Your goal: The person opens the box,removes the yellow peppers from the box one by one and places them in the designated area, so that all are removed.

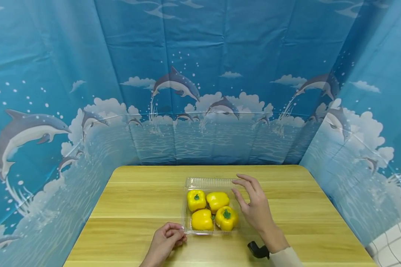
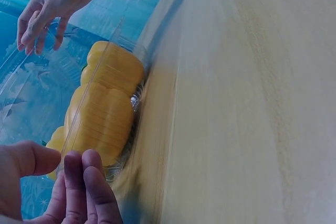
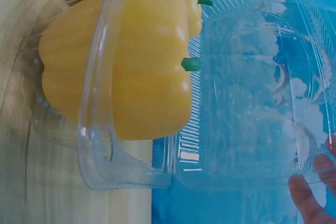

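Wooden surface (image 1: 137,207), dolphin curtain behind. Left hand (image 1: 165,241) pinches clamshell tray (image 1: 186,222) corner; right hand (image 1: 254,207), grip spread, holds its clear lid (image 3: 252,93) over four yellow peppers (image 1: 211,209).

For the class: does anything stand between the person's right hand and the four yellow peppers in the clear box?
Yes. The box's clear hinged lid stands raised between the right hand and the yellow peppers; the fingertips touch its edge. The left hand pinches the box's near corner.
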A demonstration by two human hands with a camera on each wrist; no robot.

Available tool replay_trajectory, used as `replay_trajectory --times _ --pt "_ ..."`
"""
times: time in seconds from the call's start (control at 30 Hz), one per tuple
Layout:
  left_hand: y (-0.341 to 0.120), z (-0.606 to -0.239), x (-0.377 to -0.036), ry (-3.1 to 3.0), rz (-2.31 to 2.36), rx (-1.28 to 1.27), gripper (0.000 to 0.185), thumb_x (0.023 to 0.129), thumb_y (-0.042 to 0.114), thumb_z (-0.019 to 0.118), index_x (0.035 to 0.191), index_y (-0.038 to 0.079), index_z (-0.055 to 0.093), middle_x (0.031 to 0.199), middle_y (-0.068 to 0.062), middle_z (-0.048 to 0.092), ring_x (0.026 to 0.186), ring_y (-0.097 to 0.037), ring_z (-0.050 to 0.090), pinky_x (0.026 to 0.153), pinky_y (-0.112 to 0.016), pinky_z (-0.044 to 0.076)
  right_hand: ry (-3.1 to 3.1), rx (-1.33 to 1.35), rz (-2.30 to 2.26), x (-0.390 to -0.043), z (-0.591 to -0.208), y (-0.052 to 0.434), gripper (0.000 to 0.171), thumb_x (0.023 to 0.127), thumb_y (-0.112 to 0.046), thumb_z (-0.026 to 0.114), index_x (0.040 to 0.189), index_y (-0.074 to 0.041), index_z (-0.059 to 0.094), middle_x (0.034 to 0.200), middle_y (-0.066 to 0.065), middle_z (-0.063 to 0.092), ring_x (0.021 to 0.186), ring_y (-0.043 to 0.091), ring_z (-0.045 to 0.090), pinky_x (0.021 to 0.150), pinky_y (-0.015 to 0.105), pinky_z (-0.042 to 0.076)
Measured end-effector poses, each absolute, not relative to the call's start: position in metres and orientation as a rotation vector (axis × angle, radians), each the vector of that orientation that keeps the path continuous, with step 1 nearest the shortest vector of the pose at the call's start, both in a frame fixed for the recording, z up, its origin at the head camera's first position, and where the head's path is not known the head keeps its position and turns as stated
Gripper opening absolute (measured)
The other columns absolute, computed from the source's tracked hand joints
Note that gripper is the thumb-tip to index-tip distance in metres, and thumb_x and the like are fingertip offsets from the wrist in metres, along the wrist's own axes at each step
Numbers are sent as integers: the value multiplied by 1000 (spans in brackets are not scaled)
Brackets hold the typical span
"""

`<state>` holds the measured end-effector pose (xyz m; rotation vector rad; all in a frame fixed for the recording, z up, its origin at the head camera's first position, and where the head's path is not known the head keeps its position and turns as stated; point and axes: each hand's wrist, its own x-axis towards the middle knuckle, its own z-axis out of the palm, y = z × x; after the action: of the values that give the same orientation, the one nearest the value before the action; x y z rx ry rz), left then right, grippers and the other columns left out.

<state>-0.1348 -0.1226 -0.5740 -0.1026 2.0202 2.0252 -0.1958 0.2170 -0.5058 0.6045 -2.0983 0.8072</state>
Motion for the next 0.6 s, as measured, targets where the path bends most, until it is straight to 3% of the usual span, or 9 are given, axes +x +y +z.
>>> replay_trajectory --times 0.17,0.43,0.5,0.6 --pt "-123 -575 -135 2013 2019 -96 29 111 10 75 132 -10 69 103 -8 88 95 -14 82 84 -23 68 -2109 567 909 -200 -507 218 46 103 12 78 146 -4 75 153 23 72 138 43 71 128 6 40" --pt "-126 -574 -135 1993 2019 -81 30 110 11 77 131 -9 70 105 -9 88 96 -14 82 84 -22 68 -2172 456 984 -203 -509 218 52 116 7 62 166 -4 60 161 22 67 140 39 68 110 7 51" --pt "-126 -574 -135 1996 2018 -79 30 110 12 77 131 -9 70 105 -8 88 96 -14 82 84 -22 68 -2209 423 1027 -203 -508 217 53 119 3 57 171 -5 55 165 23 63 139 40 69 109 19 61" --pt "-126 -575 -134 2003 2017 -80 31 110 12 78 131 -9 70 105 -9 88 96 -14 82 83 -22 68 -2270 392 1103 -202 -508 217 55 122 -1 52 177 -4 46 170 25 58 140 45 68 106 50 69"
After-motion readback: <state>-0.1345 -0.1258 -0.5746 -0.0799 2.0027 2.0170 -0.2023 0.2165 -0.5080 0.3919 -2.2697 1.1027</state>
